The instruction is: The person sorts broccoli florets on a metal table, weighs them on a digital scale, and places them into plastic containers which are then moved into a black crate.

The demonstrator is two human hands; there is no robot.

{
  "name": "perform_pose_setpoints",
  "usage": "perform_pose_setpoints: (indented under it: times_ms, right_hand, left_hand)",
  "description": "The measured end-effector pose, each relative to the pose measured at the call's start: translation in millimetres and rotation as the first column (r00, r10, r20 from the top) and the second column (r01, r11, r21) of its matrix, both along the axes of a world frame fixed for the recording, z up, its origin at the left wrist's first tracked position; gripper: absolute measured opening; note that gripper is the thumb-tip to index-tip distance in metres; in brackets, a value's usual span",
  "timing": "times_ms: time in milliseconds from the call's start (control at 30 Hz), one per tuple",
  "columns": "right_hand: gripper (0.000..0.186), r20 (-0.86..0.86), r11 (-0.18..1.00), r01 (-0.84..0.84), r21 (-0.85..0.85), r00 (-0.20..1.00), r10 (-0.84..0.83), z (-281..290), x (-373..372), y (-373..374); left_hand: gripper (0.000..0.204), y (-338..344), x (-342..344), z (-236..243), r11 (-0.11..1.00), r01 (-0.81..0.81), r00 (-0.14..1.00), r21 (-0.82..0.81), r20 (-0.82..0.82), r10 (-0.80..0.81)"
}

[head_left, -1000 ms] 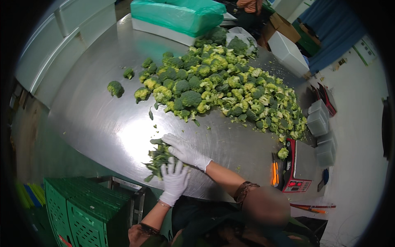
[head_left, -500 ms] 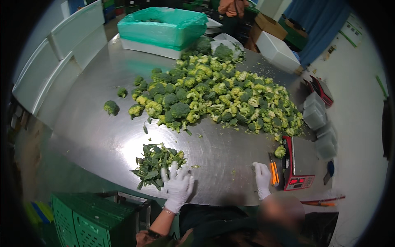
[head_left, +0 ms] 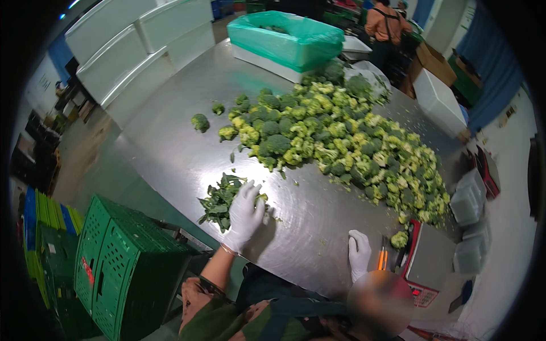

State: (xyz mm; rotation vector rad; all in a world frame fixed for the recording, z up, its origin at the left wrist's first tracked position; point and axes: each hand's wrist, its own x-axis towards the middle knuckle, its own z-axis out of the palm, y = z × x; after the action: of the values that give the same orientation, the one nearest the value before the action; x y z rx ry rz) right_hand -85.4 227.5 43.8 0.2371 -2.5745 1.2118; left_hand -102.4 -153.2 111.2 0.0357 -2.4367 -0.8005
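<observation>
My left hand (head_left: 246, 213), in a white glove, lies over the right side of a small heap of green leaf trimmings (head_left: 219, 199), its fingers stretched out. Whether any leaf sits under the palm is hidden. At the table's near edge my right hand (head_left: 358, 253), also gloved in white, rests with fingers loosely curled and nothing visible in them. Just right of it lie slim orange-handled tools (head_left: 383, 260), apparently knives. One broccoli floret (head_left: 400, 239) sits by a red digital scale (head_left: 429, 256). Beyond both hands spreads a large pile of broccoli florets (head_left: 335, 142) on the metal table (head_left: 165, 136).
A white box lined with a green bag (head_left: 284, 48) stands at the far side. White foam boxes (head_left: 142, 45) stack at the left, green crates (head_left: 125, 267) at the lower left. Clear plastic tubs (head_left: 471, 199) line the right edge. Another person (head_left: 387, 25) stands in the background.
The view has swung left, so the table sits farther right and more crates show. My left hand has moved farther over the leaf heap. My right hand stays beside the orange-handled tools.
</observation>
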Motion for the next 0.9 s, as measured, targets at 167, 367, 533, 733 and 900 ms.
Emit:
perform_pose_setpoints:
  times_ms: [167, 367, 533, 733, 900]
  right_hand:
    - [0.028, -0.139, 0.95, -0.194, 0.243, 0.963, 0.232, 44, -84, -75]
    - [0.046, -0.226, 0.808, -0.342, 0.479, 0.842, 0.49, 117, -242, -230]
    - [0.066, -0.233, 0.684, -0.428, 0.59, 0.722, 0.652, 109, -397, -381]
    - [0.097, 0.459, 0.283, -0.584, 0.761, 0.792, 0.402, 73, -485, -458]
    - [0.07, 0.654, 0.257, -0.724, 0.64, 0.689, 0.311, 82, -506, -427]
  left_hand:
    - [0.035, -190, -70, -77, 0.86, -0.469, 0.874, 0.202, 0.242, 0.421]
    - [0.075, -313, -184, -115, 0.742, -0.671, 0.708, 0.004, 0.303, 0.638]
    - [0.067, -375, -272, -150, 0.888, -0.401, 0.914, 0.227, 0.174, 0.368]
    - [0.046, -328, -323, -129, 0.857, 0.068, 0.992, 0.511, 0.053, -0.111]
    - [0.039, -238, -335, -118, 0.868, 0.053, 0.988, 0.494, 0.101, -0.117]
